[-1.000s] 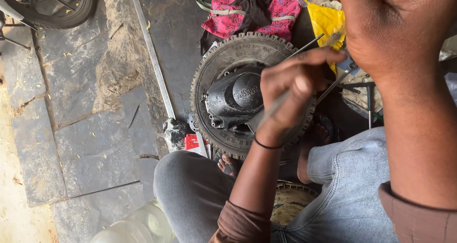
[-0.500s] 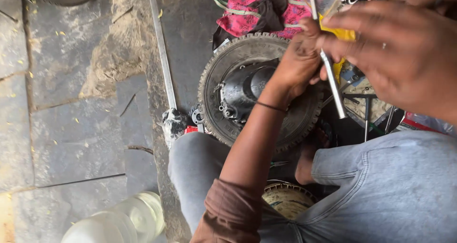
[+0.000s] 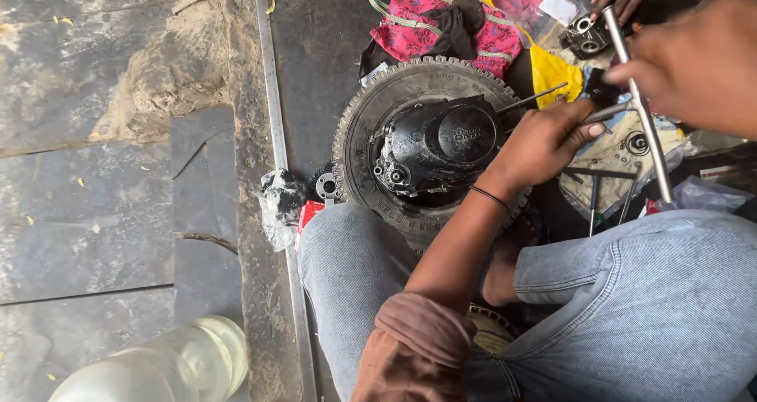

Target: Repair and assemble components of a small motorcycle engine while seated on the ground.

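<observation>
Left hand (image 3: 544,138) closed on thin metal rod beside black engine cover (image 3: 438,146) in tyre; right hand (image 3: 694,63) grips steel T-wrench (image 3: 639,106). Keep wrench square, steady.

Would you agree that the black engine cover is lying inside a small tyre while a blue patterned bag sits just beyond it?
Not quite: the head view shows the bag is pink, not blue. The black engine cover does lie inside the small tyre.

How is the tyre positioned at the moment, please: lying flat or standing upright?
Lying flat: the tyre shows its full round face to the camera, with the black engine cover resting in its centre.
</observation>
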